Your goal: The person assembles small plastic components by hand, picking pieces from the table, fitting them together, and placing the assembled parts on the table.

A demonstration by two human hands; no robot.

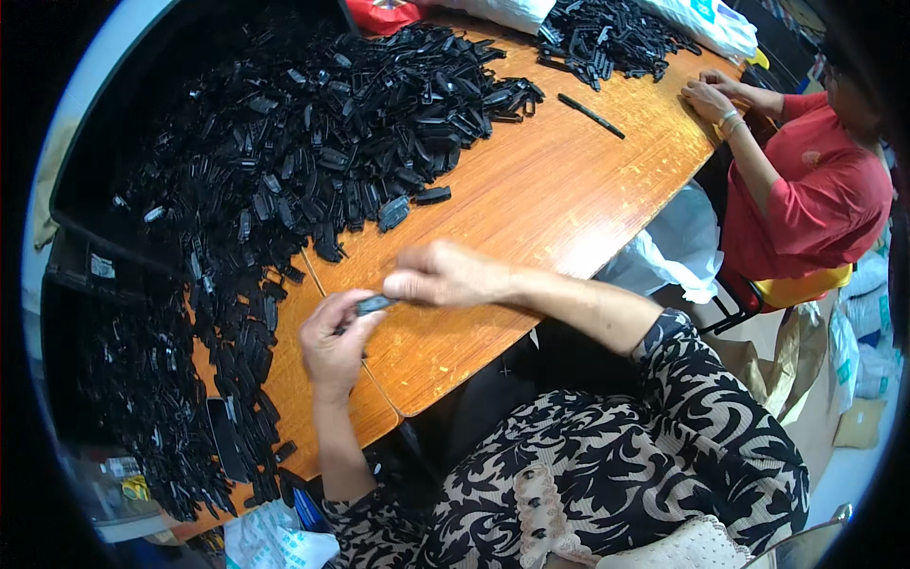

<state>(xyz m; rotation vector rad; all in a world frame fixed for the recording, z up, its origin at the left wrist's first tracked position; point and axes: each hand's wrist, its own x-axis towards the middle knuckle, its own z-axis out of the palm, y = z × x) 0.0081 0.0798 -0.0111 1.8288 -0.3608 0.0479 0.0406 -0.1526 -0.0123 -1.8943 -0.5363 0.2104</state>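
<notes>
Over the near left of the wooden table, my left hand (334, 343) pinches a small dark grey plastic part (373, 304) between thumb and fingers. My right hand (450, 275) is closed, its thumb and curled fingers at the right end of that same part; the hand is slightly blurred. Part of the piece is hidden by my fingers. Beyond my hands spreads a big heap of small black plastic parts (332, 123). A greyish part (392, 213) and a black one (433, 195) lie at the heap's near edge.
More black parts (161, 398) cover the table (531, 209) at left, with a dark phone-like slab (226, 438) among them. A black pen (591, 116) lies farther off. Another heap (611, 38) stands at the back. A co-worker in red (815, 180) sits at the right edge.
</notes>
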